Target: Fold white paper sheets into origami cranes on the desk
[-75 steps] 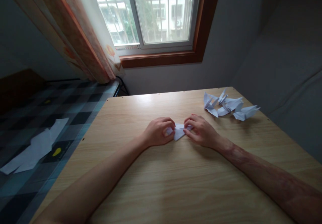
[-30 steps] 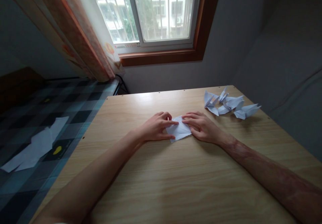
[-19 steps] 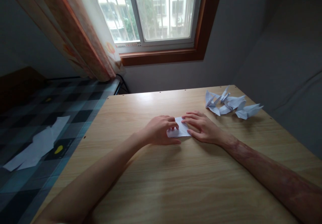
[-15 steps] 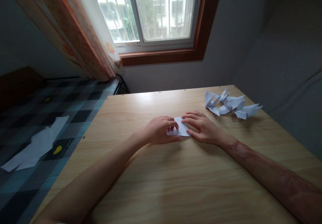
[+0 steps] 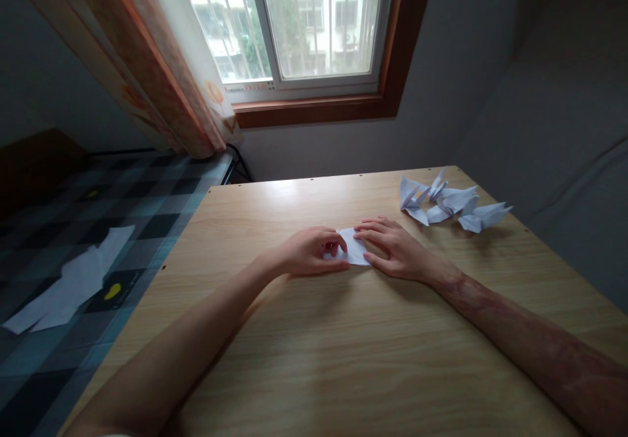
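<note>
White paper, one small piece (image 5: 356, 250), lies on the pale wood worktop (image 5: 314, 358) between a person's two bare hands: at 3 o'clock from the left hand (image 5: 314, 249), at 9 o'clock from the right hand (image 5: 395, 247). Both touch it, so neither is nearer. Its visible part seems longest from 9 to 3 o'clock, though fingers cover its ends. The left hand curls over one end; whether it pinches the paper, I cannot tell. The right hand is loosely spread, unclenched, fingertips resting on the other end. At 2 o'clock sit overlapping folded paper figures (image 5: 448, 204), apparently four. At 9 o'clock, loose sheets (image 5: 78, 285), at least two, lie on one checked bed (image 5: 161, 192).
</note>
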The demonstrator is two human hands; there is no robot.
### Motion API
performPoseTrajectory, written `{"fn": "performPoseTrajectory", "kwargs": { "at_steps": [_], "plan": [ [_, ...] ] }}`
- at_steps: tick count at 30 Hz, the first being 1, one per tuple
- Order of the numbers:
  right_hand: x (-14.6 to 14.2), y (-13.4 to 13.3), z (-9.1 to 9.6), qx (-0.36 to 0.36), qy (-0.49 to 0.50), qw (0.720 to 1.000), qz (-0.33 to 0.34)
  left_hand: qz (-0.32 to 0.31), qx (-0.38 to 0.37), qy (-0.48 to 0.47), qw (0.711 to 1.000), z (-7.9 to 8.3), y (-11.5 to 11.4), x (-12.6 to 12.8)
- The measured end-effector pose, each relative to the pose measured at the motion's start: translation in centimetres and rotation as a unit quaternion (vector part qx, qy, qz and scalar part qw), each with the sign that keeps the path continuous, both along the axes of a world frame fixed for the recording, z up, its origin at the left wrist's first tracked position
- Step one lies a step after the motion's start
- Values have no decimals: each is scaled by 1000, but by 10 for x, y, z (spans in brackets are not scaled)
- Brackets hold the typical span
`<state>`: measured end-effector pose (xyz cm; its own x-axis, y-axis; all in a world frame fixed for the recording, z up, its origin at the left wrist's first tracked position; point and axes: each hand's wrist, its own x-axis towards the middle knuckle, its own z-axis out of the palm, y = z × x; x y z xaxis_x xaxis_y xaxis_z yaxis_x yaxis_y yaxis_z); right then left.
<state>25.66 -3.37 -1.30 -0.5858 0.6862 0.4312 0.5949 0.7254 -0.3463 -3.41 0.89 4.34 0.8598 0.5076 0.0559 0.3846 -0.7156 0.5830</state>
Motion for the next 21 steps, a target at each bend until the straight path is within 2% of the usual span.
{"fn": "performPoseTrajectory", "kwargs": {
  "at_steps": [5,9,16,21],
  "plan": [
    [0,0,1,-2,6,1000,8,-24,-25,0,999,-1,4,-2],
    [0,0,2,-4,7,1000,10,-27,-10,11,1000,-2,3,-1],
    [-2,-1,2,-5,5,1000,1,43,146,87,984,-2,-17,11],
    [-4,-3,3,15,33,999,-16,52,226,129,964,-3,-25,17]
  ]
}}
